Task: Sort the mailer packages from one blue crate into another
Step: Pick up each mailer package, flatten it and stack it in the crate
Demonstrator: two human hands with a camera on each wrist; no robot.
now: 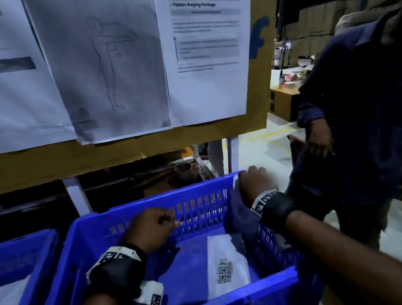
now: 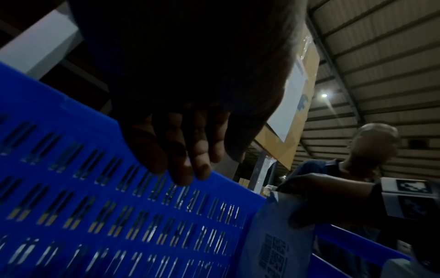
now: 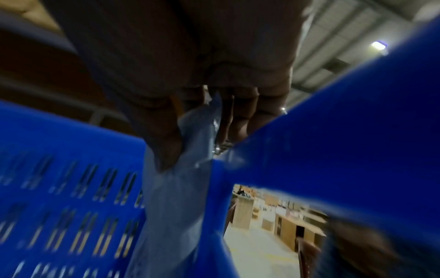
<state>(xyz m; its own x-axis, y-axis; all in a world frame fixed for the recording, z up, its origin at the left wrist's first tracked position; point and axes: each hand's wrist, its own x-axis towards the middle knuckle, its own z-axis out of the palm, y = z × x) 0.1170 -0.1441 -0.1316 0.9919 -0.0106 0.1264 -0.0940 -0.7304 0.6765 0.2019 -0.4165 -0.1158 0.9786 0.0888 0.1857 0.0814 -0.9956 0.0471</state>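
The crate (image 1: 220,300) is bright blue, its walls patterned with slot rows. The mailer (image 2: 271,225) is pale grey with black barcodes. Wristbands (image 1: 271,205) show black-and-white squares.

At the far right corner of the blue crate (image 1: 221,302) the right hand (image 1: 256,183) holds a grey mailer (image 1: 240,215); the left hand (image 1: 152,231) hangs inside, loosely curled; a white mailer (image 1: 225,266) lies on the crate floor

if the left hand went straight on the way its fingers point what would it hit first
Most likely the slotted far wall of the blue crate. The left hand points at it from inside, and its fingertips look close to the slots, perhaps touching; depth is unclear.
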